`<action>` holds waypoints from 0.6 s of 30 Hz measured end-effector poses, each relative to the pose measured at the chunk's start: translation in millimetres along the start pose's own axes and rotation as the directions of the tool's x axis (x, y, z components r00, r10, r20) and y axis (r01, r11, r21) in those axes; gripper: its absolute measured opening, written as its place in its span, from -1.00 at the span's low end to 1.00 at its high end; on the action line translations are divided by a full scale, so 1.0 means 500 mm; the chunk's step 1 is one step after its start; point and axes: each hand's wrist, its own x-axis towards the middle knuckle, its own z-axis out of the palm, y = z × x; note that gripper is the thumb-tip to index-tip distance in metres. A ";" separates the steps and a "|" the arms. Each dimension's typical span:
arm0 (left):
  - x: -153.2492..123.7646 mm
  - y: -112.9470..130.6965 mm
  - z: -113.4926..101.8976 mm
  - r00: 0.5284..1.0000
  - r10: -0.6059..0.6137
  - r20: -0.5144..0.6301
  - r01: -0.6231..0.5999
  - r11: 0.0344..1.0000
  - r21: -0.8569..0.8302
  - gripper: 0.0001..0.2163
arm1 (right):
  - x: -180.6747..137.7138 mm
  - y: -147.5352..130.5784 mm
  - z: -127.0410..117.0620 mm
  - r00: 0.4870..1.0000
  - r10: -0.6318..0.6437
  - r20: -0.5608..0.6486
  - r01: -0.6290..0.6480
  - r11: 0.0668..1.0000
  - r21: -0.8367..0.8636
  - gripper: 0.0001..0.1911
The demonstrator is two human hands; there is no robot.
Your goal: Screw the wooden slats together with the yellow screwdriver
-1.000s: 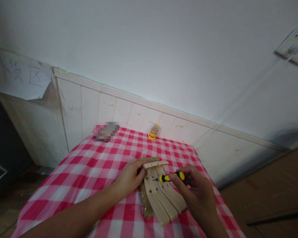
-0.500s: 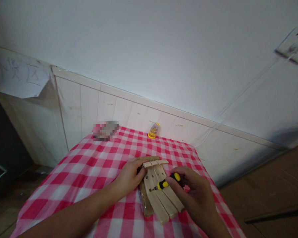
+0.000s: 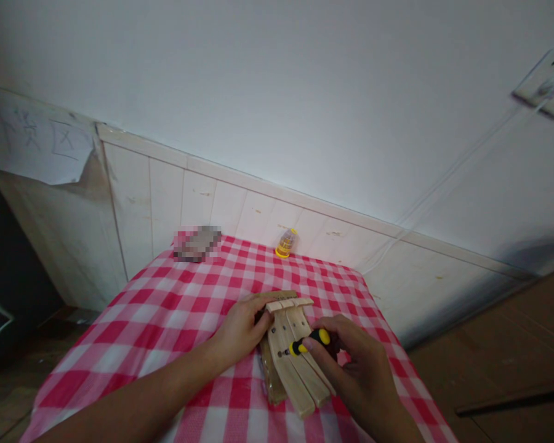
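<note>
A slatted piece of pale wood point(image 3: 300, 384), curved and dotted with screw holes, lies across a brown cardboard-like packet point(image 3: 273, 384) partly in clear plastic. My left hand point(image 3: 244, 323) is closed on the far left edge of the wooden piece, its thumb on the near side. Between the fingertips of my right hand point(image 3: 357, 363) is a small black and yellow screwdriver point(image 3: 310, 343). Its tip points left and meets one of the holes in the leftmost slat, where a small screw head seems to sit.
A red and white checked cloth point(image 3: 166, 320) covers the table. At its back stand a clear tube with a yellow base point(image 3: 285, 243) and a blurred-out item point(image 3: 197, 243). Behind is a panelled wall point(image 3: 231, 203); a cable point(image 3: 447, 172) runs to a socket point(image 3: 540, 86).
My right hand and the screwdriver have shifted slightly left, the handle now sitting a bit lower. My left hand and the wooden piece stay in place.
</note>
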 end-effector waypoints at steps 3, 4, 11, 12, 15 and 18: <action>0.000 0.003 -0.001 1.000 0.005 -0.002 -0.005 1.000 -0.009 -0.52 | 0.002 -0.005 -0.003 0.998 -0.064 0.005 0.064 0.998 -0.001 -0.92; 0.000 0.004 -0.001 1.000 0.012 0.001 -0.012 1.000 -0.018 -0.51 | 0.003 -0.006 -0.004 0.996 -0.091 0.008 0.091 0.996 0.004 -0.87; 0.000 0.005 -0.002 0.999 0.036 0.006 -0.036 0.999 -0.038 -0.52 | -0.012 -0.003 -0.006 0.983 -0.173 0.060 0.173 0.985 0.003 -0.73; 0.000 0.004 -0.002 1.000 0.029 0.007 -0.029 0.999 -0.033 -0.53 | -0.017 -0.001 -0.009 0.983 -0.166 0.084 0.168 0.986 -0.018 -0.71; 0.000 0.002 -0.002 1.000 0.011 0.006 -0.011 1.000 -0.016 -0.53 | -0.025 0.000 -0.015 0.984 -0.140 0.110 0.148 0.987 -0.067 -0.68; 0.000 0.004 -0.002 1.000 0.004 0.000 -0.004 1.000 -0.016 -0.52 | -0.016 -0.003 -0.013 0.993 -0.093 0.072 0.100 0.990 -0.099 -0.77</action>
